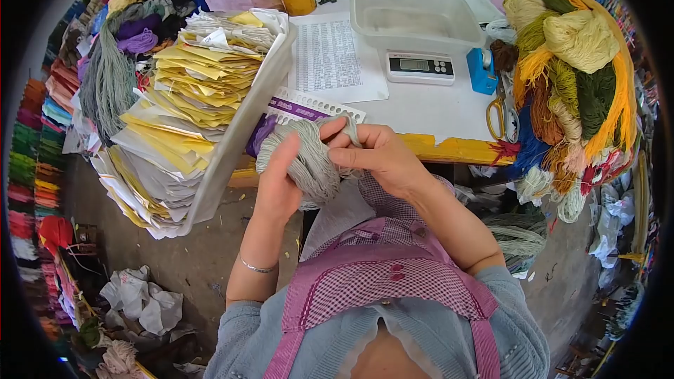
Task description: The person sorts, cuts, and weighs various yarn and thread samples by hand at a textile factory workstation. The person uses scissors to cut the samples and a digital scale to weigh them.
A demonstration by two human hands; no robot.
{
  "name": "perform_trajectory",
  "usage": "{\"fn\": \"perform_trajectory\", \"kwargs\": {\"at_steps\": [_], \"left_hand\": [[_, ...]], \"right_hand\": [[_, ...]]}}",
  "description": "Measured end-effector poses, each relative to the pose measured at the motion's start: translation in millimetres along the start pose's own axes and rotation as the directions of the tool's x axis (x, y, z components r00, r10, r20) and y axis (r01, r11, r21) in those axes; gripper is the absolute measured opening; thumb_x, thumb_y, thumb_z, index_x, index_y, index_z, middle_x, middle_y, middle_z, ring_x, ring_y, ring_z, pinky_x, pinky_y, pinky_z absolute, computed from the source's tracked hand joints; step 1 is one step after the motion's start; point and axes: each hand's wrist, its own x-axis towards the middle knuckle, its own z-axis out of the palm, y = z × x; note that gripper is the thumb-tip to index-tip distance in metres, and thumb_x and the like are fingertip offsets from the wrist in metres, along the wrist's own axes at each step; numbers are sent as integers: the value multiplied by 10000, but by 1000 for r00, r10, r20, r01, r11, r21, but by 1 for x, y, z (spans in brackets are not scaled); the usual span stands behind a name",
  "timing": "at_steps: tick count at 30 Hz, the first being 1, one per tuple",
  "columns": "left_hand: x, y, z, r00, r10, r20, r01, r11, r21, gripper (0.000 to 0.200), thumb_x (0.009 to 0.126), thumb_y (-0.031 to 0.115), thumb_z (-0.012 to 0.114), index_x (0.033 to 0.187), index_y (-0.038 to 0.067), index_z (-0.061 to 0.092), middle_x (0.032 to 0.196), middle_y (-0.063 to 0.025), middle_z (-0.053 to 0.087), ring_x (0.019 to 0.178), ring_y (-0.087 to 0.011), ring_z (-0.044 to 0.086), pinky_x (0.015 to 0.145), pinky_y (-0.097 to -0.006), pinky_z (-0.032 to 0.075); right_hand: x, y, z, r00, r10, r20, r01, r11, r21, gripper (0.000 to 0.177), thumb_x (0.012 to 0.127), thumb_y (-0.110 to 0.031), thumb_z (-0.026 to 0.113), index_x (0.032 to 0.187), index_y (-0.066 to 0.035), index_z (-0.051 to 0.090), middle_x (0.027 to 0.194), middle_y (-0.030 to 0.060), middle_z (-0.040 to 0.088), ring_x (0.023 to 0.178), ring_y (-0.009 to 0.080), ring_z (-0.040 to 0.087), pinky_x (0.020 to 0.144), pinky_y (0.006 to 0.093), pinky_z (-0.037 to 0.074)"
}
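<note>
A pale grey-green skein of yarn (309, 161) is held up between both hands at the front edge of the table. My left hand (279, 179) is wrapped around its left side, the thumb and palm against the strands. My right hand (379, 158) pinches a loop of the same yarn at the upper right, thumb against fingers. Just behind the skein lies a white and purple card with a row of holes (298, 110). A bit of purple yarn (261, 133) shows beside it. Some of my left fingers are hidden behind the skein.
A tub of yellow and white envelopes (203, 77) leans at the left. Behind are a printed sheet (326, 56), a digital scale (420, 67) under a clear plastic bin (414, 10), a blue tape dispenser (482, 70) and scissors (500, 116). Colourful skeins (576, 49) hang at the right.
</note>
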Motion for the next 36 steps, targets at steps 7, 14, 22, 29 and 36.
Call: {"fn": "perform_trajectory", "kwargs": {"at_steps": [7,14,22,29,36], "left_hand": [[2,-5,-13,969,106,-224,-11,921,390,258,903,115,569,1084,-50,651,1036,-120,681,986,-192,634,882,-299,479],[2,-2,1,977,126,-174,-49,919,392,236,856,17,637,1087,-26,654,1045,-84,674,918,-146,638,833,-272,501],[5,-2,-2,969,97,-229,-22,951,309,253,862,20,624,1109,-31,648,1030,-87,680,912,-143,640,827,-269,500],[2,0,-1,970,89,-226,0,930,369,256,903,105,598,1119,-25,647,1093,-82,662,992,-145,611,848,-281,473],[4,-5,-4,984,27,-177,20,967,255,319,960,216,525,1147,-16,638,1238,-106,600,1072,-153,578,873,-281,464]], "right_hand": [[1,7,-11,995,-80,-67,80,997,-8,169,840,-127,717,963,-17,683,910,-10,655,816,52,557,775,213,451],[0,0,-3,983,-176,-53,173,984,-50,201,867,-174,699,980,-8,681,917,-14,653,840,48,552,804,223,446],[3,6,-8,986,-160,-50,155,984,-91,228,895,-188,663,1031,-5,671,1077,34,662,896,62,556,834,234,448],[-2,-6,1,974,-222,-44,223,974,30,223,949,-221,581,1024,-22,650,1074,72,665,912,87,590,823,238,455],[6,1,-2,994,-106,-34,106,994,-13,277,926,-281,615,1039,-31,655,902,30,664,839,81,582,769,223,432]]}}
